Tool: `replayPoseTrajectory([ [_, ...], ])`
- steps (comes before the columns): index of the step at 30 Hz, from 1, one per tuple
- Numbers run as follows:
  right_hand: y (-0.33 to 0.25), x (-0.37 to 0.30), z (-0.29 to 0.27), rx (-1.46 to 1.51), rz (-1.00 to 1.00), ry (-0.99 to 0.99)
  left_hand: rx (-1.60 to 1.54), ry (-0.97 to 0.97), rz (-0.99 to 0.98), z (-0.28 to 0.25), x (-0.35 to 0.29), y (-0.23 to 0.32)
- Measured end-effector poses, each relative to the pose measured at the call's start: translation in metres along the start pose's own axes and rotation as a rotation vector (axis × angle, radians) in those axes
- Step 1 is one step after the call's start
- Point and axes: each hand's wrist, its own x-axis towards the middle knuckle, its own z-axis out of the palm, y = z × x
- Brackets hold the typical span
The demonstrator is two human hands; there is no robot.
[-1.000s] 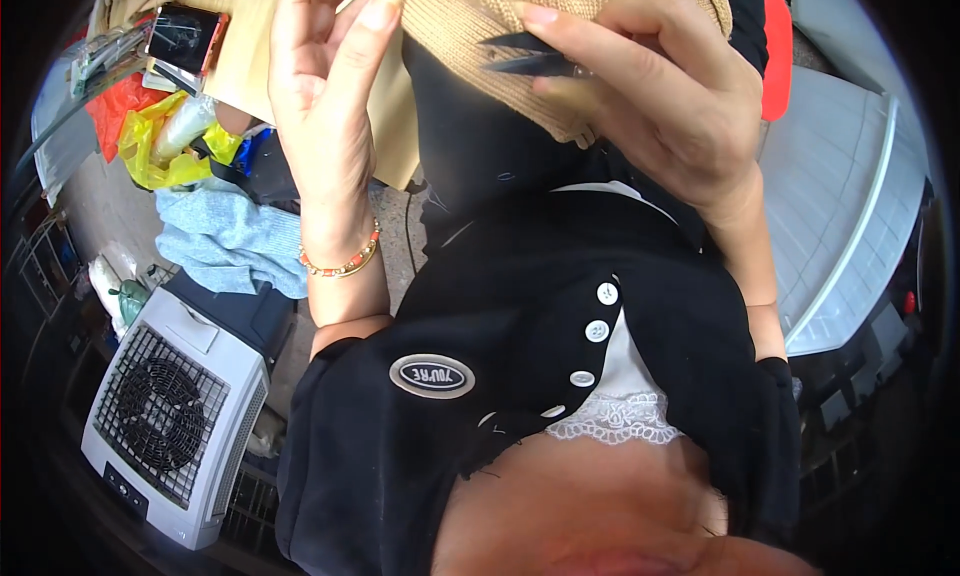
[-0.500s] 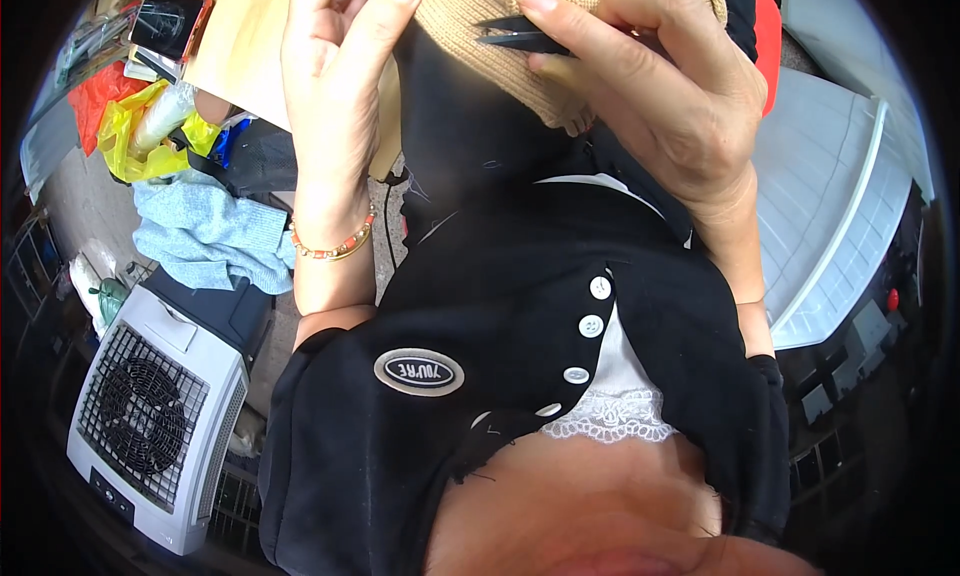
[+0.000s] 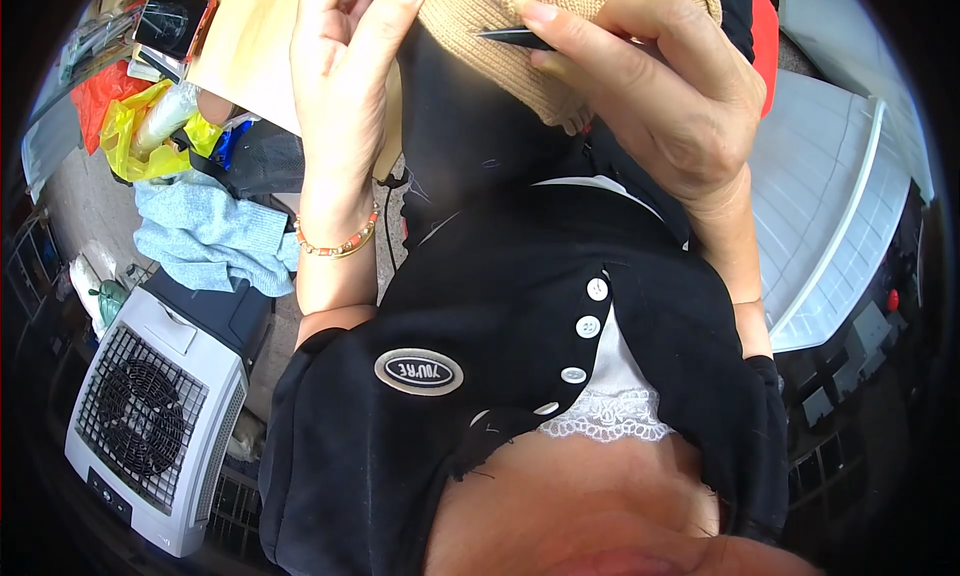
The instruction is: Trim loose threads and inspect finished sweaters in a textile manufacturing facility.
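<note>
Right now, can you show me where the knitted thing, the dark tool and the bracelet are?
tan knitted fabric (image 3: 590, 6), head view, on its ribbed middle.
dark slim tool (image 3: 512, 36), head view, on its pointed end.
beaded bracelet (image 3: 340, 244), head view, on its beads.

Cluttered floor on the left, pale tabletop at the top edge

A white grille-fronted fan unit (image 3: 150, 426) stands on the floor (image 3: 75, 201) at lower left, with a crumpled light-blue cloth (image 3: 210, 238) lying just above it (partly over something dark). Further up sit a yellow plastic bag (image 3: 135, 136) and an orange one (image 3: 110, 91), touching each other. On the pale tabletop (image 3: 250, 51) lies a dark flat device (image 3: 172, 23) near its left edge.
</note>
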Motion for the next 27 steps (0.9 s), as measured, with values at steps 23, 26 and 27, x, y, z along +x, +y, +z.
replayPoseTrajectory([
  [23,0.067,0.029,0.005,0.207,0.316,0.264,0.249,0.084,0.419,-0.028,0.079,-0.028],
  [26,0.073,0.019,0.005,0.182,0.395,0.287,0.34,0.223,0.633,-0.001,0.04,-0.008],
  [27,0.076,0.018,0.005,0.183,0.412,0.3,0.563,0.227,0.753,0.005,0.028,0.004],
])
